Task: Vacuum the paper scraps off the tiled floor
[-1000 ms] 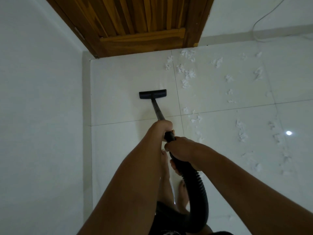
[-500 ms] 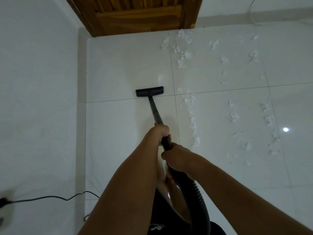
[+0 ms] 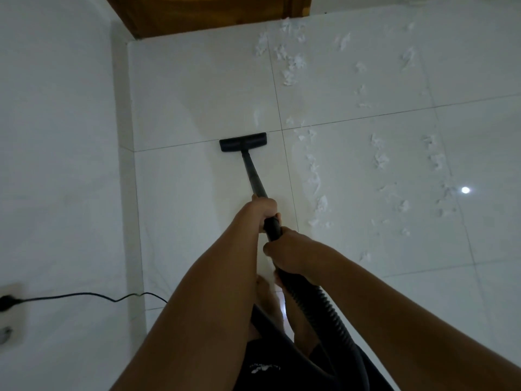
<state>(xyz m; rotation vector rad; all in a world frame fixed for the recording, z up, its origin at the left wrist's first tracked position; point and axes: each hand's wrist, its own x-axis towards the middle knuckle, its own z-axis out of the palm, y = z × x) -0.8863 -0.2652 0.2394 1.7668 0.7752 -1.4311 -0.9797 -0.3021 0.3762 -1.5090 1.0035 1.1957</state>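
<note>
Both hands grasp the vacuum: the left hand (image 3: 263,208) is clenched round the wand (image 3: 253,176), and the right hand (image 3: 284,249) is closed round the junction just behind it, where the ribbed hose (image 3: 318,303) begins. The floor head (image 3: 243,141) rests flat on bare tiled floor (image 3: 197,94). The paper scraps (image 3: 314,176) lie to its right in loose columns, with a further cluster near the door (image 3: 211,12) and one scrap (image 3: 256,117) just ahead. A straight stroke forward would likely miss the nearest column. A fast sideways sweep may push the light scraps along or scatter them instead of lifting them. Larger crumpled pieces could block the intake. The power cord (image 3: 84,295) runs from the wall socket (image 3: 10,301) toward the legs, so a long reach could pull the plug out, and the cord and hose could catch the bare feet (image 3: 267,297).
</note>
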